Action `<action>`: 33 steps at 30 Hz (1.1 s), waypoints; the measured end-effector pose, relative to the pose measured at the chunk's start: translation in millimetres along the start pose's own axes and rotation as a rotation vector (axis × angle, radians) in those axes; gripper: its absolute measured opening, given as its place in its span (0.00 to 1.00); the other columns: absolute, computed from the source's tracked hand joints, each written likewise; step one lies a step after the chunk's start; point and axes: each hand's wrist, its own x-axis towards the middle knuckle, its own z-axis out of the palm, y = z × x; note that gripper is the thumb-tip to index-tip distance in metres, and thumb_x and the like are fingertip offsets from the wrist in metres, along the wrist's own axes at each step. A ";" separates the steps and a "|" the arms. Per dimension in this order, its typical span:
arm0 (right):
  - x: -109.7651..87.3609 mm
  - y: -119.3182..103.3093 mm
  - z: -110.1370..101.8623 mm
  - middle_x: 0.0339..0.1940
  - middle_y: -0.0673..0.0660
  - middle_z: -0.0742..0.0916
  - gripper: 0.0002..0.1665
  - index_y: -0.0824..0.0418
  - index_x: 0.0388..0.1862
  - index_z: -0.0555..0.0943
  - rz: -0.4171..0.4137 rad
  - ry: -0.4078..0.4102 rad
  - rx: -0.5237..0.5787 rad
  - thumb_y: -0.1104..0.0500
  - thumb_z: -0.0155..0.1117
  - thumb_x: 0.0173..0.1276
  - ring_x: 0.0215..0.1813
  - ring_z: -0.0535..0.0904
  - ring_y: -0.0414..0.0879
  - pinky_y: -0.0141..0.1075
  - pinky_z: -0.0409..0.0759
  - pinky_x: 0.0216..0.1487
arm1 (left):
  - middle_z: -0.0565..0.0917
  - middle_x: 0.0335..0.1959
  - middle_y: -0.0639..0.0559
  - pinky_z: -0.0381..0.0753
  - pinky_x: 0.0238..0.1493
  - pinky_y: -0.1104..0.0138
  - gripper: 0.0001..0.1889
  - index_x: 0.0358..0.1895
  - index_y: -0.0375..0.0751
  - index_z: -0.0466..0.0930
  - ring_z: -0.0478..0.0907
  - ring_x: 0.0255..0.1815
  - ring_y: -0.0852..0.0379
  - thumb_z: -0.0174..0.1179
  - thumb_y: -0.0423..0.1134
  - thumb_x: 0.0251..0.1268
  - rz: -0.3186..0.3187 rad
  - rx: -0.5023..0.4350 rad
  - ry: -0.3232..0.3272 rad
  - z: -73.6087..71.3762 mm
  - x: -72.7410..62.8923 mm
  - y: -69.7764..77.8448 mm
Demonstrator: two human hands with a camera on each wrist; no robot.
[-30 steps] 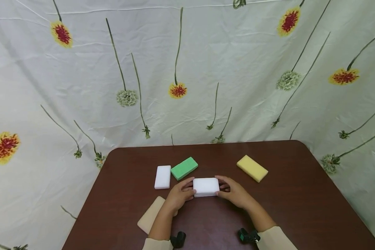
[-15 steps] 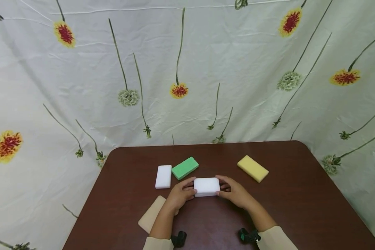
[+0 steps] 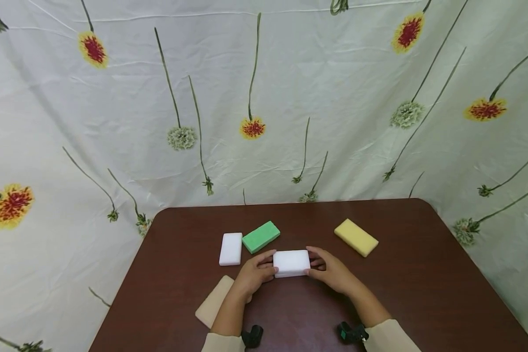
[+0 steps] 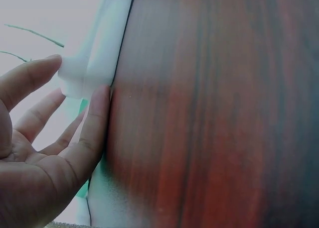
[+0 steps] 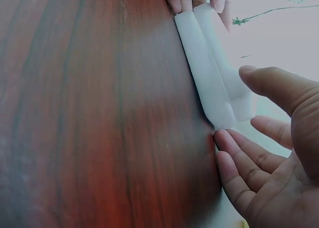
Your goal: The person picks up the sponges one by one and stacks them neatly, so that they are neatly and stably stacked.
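Fingers [image 4: 95, 118] of left hand [image 3: 252, 276], right hand [image 3: 334, 275] loose, touching stacked white pair [image 3: 291, 263]; unstacked: green block [image 3: 261, 237], yellow block [image 3: 356, 237], lone white block [image 3: 231, 249] toward far edge of tabletop [image 3: 431, 288], beige block [image 3: 215, 300] nearer.

No text, label, brand, number or sign can be read in any view. On the black wrist device [image 3: 353, 333] at five o'clock in the head view, a green patch [image 3: 343, 335] is seen, too small to be read.
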 end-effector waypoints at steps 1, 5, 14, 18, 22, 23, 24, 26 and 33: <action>-0.3 -0.1 -0.1 0.64 0.64 0.81 0.40 0.61 0.76 0.67 0.002 0.006 0.002 0.53 0.70 0.70 0.60 0.80 0.56 0.46 0.81 0.59 | 0.74 0.67 0.35 0.85 0.54 0.59 0.31 0.73 0.38 0.70 0.79 0.60 0.51 0.65 0.32 0.66 0.002 0.001 0.001 0.1 -0.5 0.2; -0.6 -1.5 -0.6 0.62 0.64 0.82 0.38 0.62 0.74 0.69 0.009 0.040 0.021 0.54 0.70 0.69 0.60 0.80 0.57 0.46 0.81 0.58 | 0.73 0.67 0.34 0.85 0.54 0.58 0.31 0.73 0.38 0.70 0.79 0.60 0.51 0.65 0.31 0.66 0.002 -0.001 0.001 0.9 -1.0 0.6; -1.0 -1.8 -3.2 0.60 0.59 0.84 0.38 0.60 0.73 0.70 0.065 0.178 0.027 0.54 0.71 0.68 0.60 0.81 0.53 0.46 0.80 0.61 | 0.74 0.67 0.35 0.85 0.53 0.59 0.31 0.72 0.38 0.71 0.79 0.59 0.52 0.65 0.32 0.66 -0.003 0.000 0.002 1.1 -2.3 2.0; -1.5 -0.4 -7.3 0.62 0.60 0.83 0.37 0.60 0.73 0.70 0.059 0.211 0.034 0.51 0.70 0.69 0.62 0.80 0.54 0.49 0.79 0.63 | 0.74 0.67 0.35 0.85 0.54 0.58 0.31 0.72 0.38 0.70 0.79 0.59 0.52 0.65 0.31 0.66 0.000 -0.004 0.000 1.1 -2.1 2.3; -1.9 1.2 -13.1 0.62 0.62 0.83 0.37 0.61 0.73 0.70 0.040 0.250 0.057 0.50 0.69 0.70 0.63 0.80 0.56 0.47 0.79 0.62 | 0.74 0.66 0.34 0.85 0.54 0.58 0.30 0.72 0.38 0.70 0.79 0.60 0.51 0.65 0.32 0.66 0.003 -0.008 -0.005 1.5 -1.7 2.0; -2.0 1.2 -14.7 0.62 0.62 0.83 0.37 0.61 0.73 0.70 0.038 0.263 0.063 0.50 0.69 0.70 0.63 0.80 0.56 0.45 0.80 0.62 | 0.74 0.66 0.34 0.85 0.54 0.58 0.30 0.72 0.37 0.70 0.79 0.60 0.51 0.65 0.32 0.66 0.004 -0.007 -0.006 1.7 -1.4 1.7; -2.3 1.0 -16.3 0.61 0.62 0.83 0.36 0.61 0.73 0.70 0.039 0.278 0.074 0.51 0.69 0.70 0.63 0.80 0.56 0.43 0.80 0.61 | 0.74 0.66 0.34 0.85 0.54 0.58 0.30 0.72 0.38 0.71 0.79 0.60 0.51 0.65 0.32 0.66 0.005 -0.006 -0.006 1.8 -1.5 1.6; -2.9 0.3 -19.2 0.60 0.62 0.83 0.36 0.62 0.73 0.70 0.032 0.306 0.089 0.52 0.69 0.70 0.63 0.80 0.56 0.37 0.80 0.59 | 0.74 0.66 0.34 0.85 0.54 0.58 0.30 0.72 0.38 0.71 0.79 0.60 0.50 0.65 0.32 0.66 0.006 -0.003 -0.006 2.2 -1.7 1.4; -10.0 -11.5 -27.7 0.62 0.66 0.82 0.33 0.63 0.72 0.69 0.034 0.354 0.113 0.54 0.66 0.73 0.65 0.78 0.56 0.29 0.78 0.57 | 0.74 0.66 0.35 0.85 0.54 0.58 0.30 0.72 0.39 0.72 0.79 0.59 0.51 0.65 0.32 0.66 0.003 0.008 0.003 2.0 -3.3 2.6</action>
